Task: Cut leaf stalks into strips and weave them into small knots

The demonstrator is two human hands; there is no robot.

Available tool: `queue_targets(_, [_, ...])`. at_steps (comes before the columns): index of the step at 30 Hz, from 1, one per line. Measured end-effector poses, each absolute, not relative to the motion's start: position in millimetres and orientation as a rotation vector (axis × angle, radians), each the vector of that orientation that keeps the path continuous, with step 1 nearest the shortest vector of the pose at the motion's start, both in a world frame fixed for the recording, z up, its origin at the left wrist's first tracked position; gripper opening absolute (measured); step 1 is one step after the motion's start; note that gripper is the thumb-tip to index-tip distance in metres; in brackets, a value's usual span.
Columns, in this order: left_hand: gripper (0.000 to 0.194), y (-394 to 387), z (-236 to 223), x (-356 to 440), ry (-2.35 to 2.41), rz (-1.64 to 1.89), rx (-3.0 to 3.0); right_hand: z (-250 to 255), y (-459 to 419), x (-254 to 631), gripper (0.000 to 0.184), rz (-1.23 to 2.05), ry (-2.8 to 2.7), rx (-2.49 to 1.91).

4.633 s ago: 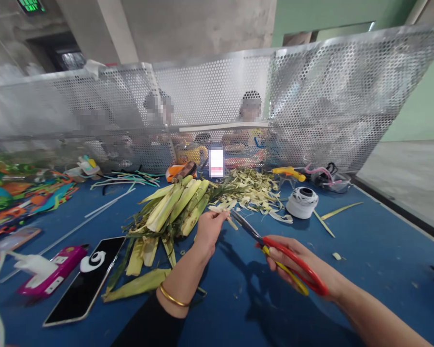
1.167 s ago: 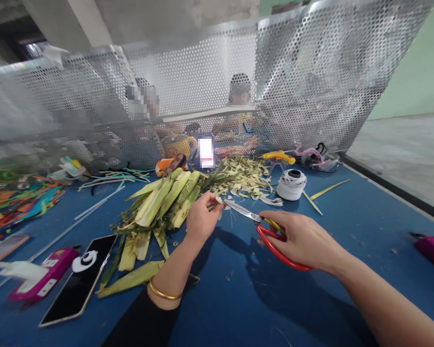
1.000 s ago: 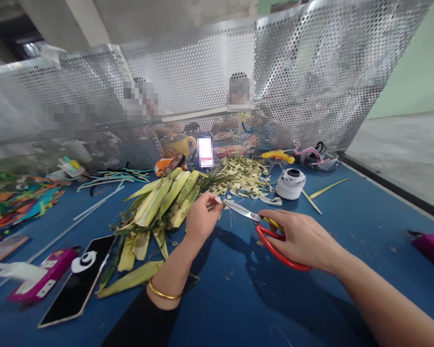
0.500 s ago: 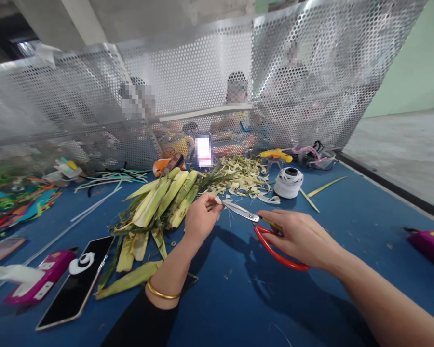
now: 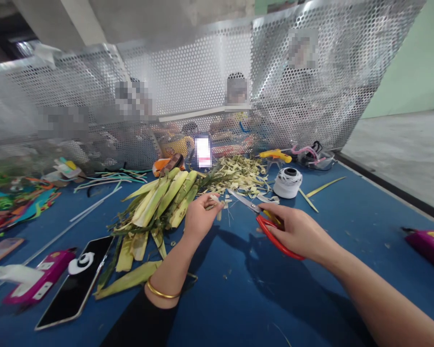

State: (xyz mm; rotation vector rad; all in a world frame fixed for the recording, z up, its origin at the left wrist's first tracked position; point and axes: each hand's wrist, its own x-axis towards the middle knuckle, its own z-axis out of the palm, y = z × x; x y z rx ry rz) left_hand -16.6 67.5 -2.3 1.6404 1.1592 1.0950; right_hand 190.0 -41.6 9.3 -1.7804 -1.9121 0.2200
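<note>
My left hand (image 5: 198, 219), with a gold bangle on its wrist, pinches a small pale piece of corn husk (image 5: 215, 198) between thumb and fingers. My right hand (image 5: 298, 231) is wrapped round the red handles of a pair of scissors (image 5: 246, 202). Their metal blades point left toward my left hand, a short gap from the husk piece, and look nearly together. Below the blade tips and beyond my fingers lies a heap of cut husk scraps (image 5: 242, 174). Left of my left hand is a pile of longer green-yellow corn husks (image 5: 169, 197).
A white spool (image 5: 288, 184) and a yellow glue gun (image 5: 275, 154) stand at the back right. On the left lie a dark phone (image 5: 74, 289) and a purple power strip (image 5: 54, 270); another purple strip (image 5: 428, 246) is at the right. A perforated screen (image 5: 188, 62) rises behind, with people beyond it.
The scissors have drawn back slightly from the husk piece, and their tips have lifted away to the right of my left fingers. My left hand has barely moved and keeps its pinch.
</note>
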Motion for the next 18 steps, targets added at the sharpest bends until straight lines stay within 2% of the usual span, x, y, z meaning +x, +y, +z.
queue_targets(4, [0.008,66,2,-16,1.082,1.083,1.252,3,-37,193,0.047,0.371,-1.768,-1.667])
queue_targets(9, [0.010,65,4,-15,0.919,0.975,0.648,2,-38,190,0.051,0.417,-1.735,-1.681])
queue_targets(18, [0.004,61,8,-12,0.888,1.009,0.506,-5,-38,184,0.043,0.328,-1.767,-1.616])
